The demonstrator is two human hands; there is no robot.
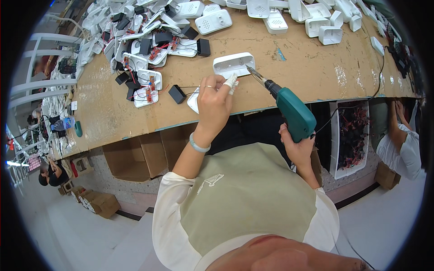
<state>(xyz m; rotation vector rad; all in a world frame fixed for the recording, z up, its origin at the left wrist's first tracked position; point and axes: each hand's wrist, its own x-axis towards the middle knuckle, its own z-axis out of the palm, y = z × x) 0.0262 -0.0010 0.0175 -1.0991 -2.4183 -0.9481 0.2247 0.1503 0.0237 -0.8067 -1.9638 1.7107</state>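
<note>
In the head view, the right hand is wrapped round the handle of a green tool, its metal tip at the near right side of a white case. The case lies open side up on the worktop. The left hand is bent at its near edge, white tape on a finger; I cannot tell whether it pinches anything. The hands are apart.

The tip points close to those taped fingers, so a slip could catch them; a loosely steadied case might skid. The cord, crossing the worktop's front edge, could tug the tool. The wired black box nearby might be snagged by the left wrist.

The worktop is brown and scuffed, heaped with white shells. Beneath are a cardboard box and a white crate; other people sit around the room.
</note>
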